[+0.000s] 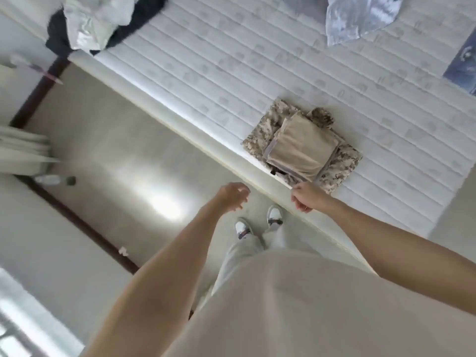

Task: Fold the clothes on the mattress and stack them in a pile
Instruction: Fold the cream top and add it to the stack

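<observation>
Both hands are empty: the left hand (pixel 233 195) has a loose, wide grip, the right hand (pixel 306 198) curls beside the folded pile (pixel 302 148) near the mattress (pixel 257 60) edge. Next, I'd guess, comes fetching the crumpled clothes (pixel 95 24) at the far corner.

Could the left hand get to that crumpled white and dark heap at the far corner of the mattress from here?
Probably not without walking over. The left hand hangs empty over the floor, and the crumpled heap lies far along the mattress. Nothing blocks the way.
</observation>
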